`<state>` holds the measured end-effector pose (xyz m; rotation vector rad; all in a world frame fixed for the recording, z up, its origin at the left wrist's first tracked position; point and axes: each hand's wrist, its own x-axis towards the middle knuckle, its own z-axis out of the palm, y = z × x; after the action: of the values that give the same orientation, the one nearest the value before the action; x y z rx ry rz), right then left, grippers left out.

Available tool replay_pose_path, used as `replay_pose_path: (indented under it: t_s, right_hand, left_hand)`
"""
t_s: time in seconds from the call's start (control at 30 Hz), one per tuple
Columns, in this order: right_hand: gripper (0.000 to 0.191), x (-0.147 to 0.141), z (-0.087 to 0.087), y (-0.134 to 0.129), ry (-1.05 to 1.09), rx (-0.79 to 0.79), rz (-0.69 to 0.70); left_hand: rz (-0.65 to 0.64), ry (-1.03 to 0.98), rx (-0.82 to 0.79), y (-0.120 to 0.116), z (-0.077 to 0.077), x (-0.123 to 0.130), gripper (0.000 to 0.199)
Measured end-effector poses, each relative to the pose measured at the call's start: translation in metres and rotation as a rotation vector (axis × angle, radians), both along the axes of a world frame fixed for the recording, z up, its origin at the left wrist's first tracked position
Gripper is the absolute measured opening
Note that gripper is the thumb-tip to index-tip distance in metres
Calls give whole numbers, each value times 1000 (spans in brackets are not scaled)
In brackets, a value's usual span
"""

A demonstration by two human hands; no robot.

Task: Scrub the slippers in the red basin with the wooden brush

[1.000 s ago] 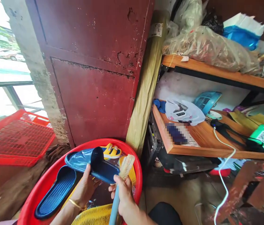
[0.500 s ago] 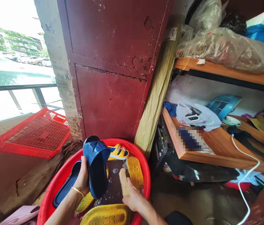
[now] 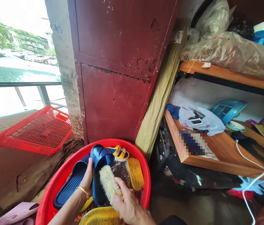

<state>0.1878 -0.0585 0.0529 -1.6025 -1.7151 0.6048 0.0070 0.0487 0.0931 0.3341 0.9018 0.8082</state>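
Note:
My left hand (image 3: 87, 179) is closed on the edge of a wet blue slide sandal (image 3: 97, 189), held tilted over a red basin (image 3: 43, 200). In my right hand (image 3: 129, 200) is a scrub brush (image 3: 110, 182) with pale bristles, which overlaps the sandal's footbed. Another blue slide (image 3: 70, 187) leans at the basin's left side. A yellow child's slide (image 3: 118, 153) lies at the back of the basin, a yellow sole (image 3: 135, 174) rests at the right, and a larger yellow sole (image 3: 101, 216) is nearest me. Dark water shows between them.
A red plastic crate (image 3: 38, 131) stands at the left near the window. Behind the basin is a dark red door (image 3: 115, 103), with a wrapped roll (image 3: 157, 103) leaning beside it. Wooden shelves (image 3: 216, 162) at the right hold bags and a blue fan. Pink clogs (image 3: 17, 212) lie lower left.
The brush has moved up and left from over the water onto the sandal, its bristles now showing. The held sandal is slightly lower and further right in view.

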Motion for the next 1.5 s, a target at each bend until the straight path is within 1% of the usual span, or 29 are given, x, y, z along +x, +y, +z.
replay_pose_path:
  t_s: [0.03,0.07,0.13,0.17,0.2,0.27,0.3,0.37,0.43,0.53,0.63,0.7,0.77,0.83,0.9,0.97,1.07,1.13,1.2,1.27,1.33,1.43,1.5]
  right_hand:
    - [54,-8,-3,5,-57,54,27]
    - [52,-16,-6,12,-81,108,24]
    - [48,-28,-9,30,-49,137,-79]
    - [46,-32,-10,40,-24,138,-132]
    - [45,-35,-11,48,2,129,-155]
    - [44,-38,-10,58,44,106,-129]
    - [44,-39,-9,58,51,100,-102]
    - [44,-40,-6,49,12,88,-28]
    - [45,-40,-3,31,-101,77,70]
    - [47,-33,2,0,-291,73,230]
    - [45,-13,3,-20,-405,63,292]
    - [44,4,0,-24,-442,40,268]
    - [46,20,-4,-23,-409,36,178]
    - [51,31,-6,-19,-314,72,86]
    - [53,34,-6,-14,-219,135,56]
    - [55,33,-2,-12,-183,166,69]
    - [57,29,5,-10,-218,129,79]
    - [57,28,9,-9,-235,101,69]
    - [57,29,10,-9,-235,89,62]
    - [57,29,10,-9,-240,81,75]
    - [56,26,9,-11,-259,70,99]
    - [54,16,8,-10,-318,74,141]
    - [50,9,11,-3,-375,82,104]
  left_hand:
    - [-28,-30,-21,-4,-1,5,78]
    - [-65,-55,-48,-10,-2,10,77]
    - [-120,-79,-96,-20,-3,18,75]
    - [-125,-80,-109,-24,-3,20,74]
    - [-117,-78,-112,-26,-3,21,73]
    - [-90,-62,-91,-29,-5,19,69]
    - [-91,-55,-73,-29,-6,16,67]
    - [-110,-37,-50,-25,-10,10,66]
    - [-110,-35,-44,-20,-12,4,68]
    - [-50,-22,-45,-8,-14,-4,75]
    - [40,42,-23,6,-14,-12,70]
    - [104,69,16,13,-13,-18,67]
    - [127,56,50,18,-11,-24,71]
    - [105,20,51,18,-8,-26,76]
    - [71,-11,24,15,-5,-24,79]
    - [14,-28,-13,9,-2,-20,83]
    - [-36,-37,-27,1,0,-15,85]
    - [-30,-24,-8,-2,-1,-13,83]
    - [13,12,28,-2,-3,-13,76]
    - [67,58,63,0,-3,-14,67]
    - [88,69,71,1,-3,-14,63]
    - [65,52,65,-3,-1,-9,64]
    - [-7,62,67,-12,-3,0,62]
